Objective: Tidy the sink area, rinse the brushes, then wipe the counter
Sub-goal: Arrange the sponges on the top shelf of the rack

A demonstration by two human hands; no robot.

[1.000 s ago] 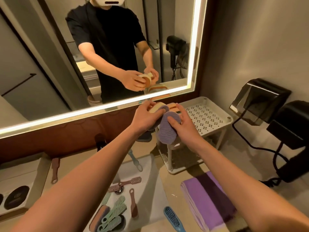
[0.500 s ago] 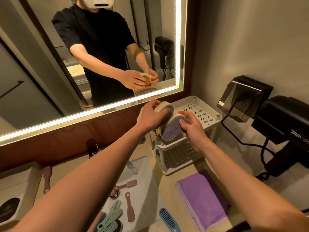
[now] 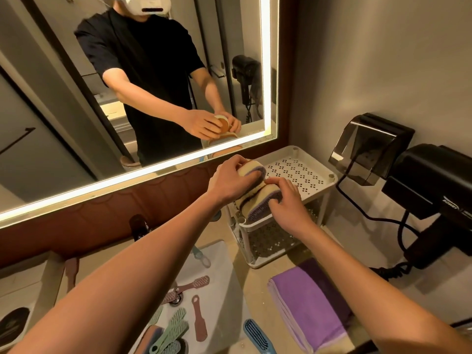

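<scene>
My left hand [image 3: 231, 178] grips a round cream brush with purple bristles [image 3: 251, 168] at the near left corner of the white rack's top shelf [image 3: 301, 172]. My right hand [image 3: 286, 198] holds a second cream and purple brush [image 3: 258, 203], which lies over the rack's front left edge just below the first. The white sink [image 3: 219, 290] below holds several loose brushes: pink ones [image 3: 199, 318], green ones [image 3: 171, 328] and a blue one [image 3: 201, 256] near the tap. A blue brush [image 3: 258, 335] lies on the counter beside a folded purple cloth [image 3: 309, 302].
A lit mirror [image 3: 127, 98] covers the wall ahead. A black hair dryer [image 3: 431, 187] with a coiled cord and a dark wall socket cover [image 3: 367, 146] hang at the right. A dark tap [image 3: 139, 226] stands behind the sink. A brown brush [image 3: 71, 274] lies left of the sink.
Both hands have lowered the two round brushes from in front of the mirror's edge onto the rack's near left corner. The view has tilted and shifted.
</scene>
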